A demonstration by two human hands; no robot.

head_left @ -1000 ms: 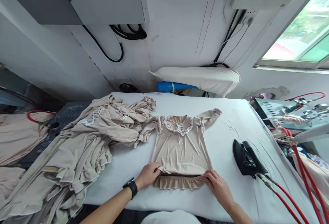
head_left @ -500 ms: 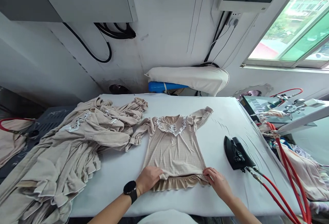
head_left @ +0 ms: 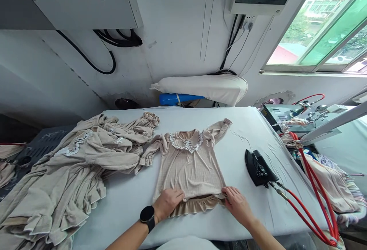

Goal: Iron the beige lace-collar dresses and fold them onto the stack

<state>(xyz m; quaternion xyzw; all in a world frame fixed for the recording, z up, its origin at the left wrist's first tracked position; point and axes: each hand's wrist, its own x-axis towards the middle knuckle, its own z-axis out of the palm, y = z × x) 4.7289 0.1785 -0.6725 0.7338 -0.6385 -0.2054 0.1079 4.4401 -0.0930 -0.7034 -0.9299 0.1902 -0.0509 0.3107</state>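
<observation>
A beige child's dress (head_left: 195, 169) with a white lace collar lies flat on the white covered table (head_left: 126, 219), sleeves spread. My left hand (head_left: 169, 201), with a black watch at the wrist, grips the dress near its lower left hem. At the lower right hem, my right hand (head_left: 235, 202) pinches the fabric between thumb and fingers. The ruffle along the bottom shows between both hands, with a dark gap above it. A black iron (head_left: 260, 169) rests on the table to the right of the dress, its red hoses running toward the lower right.
A large heap of beige garments (head_left: 77, 162) covers the table's left side and touches the dress's left sleeve. A padded white board (head_left: 203, 86) is behind the back edge. At the right are a metal machine (head_left: 304, 116), a grey pole and hanging clothes (head_left: 329, 185).
The whole view has shifted a little, so most things sit farther left. Both hands still hold the hem, and the dress lies nearly as before.
</observation>
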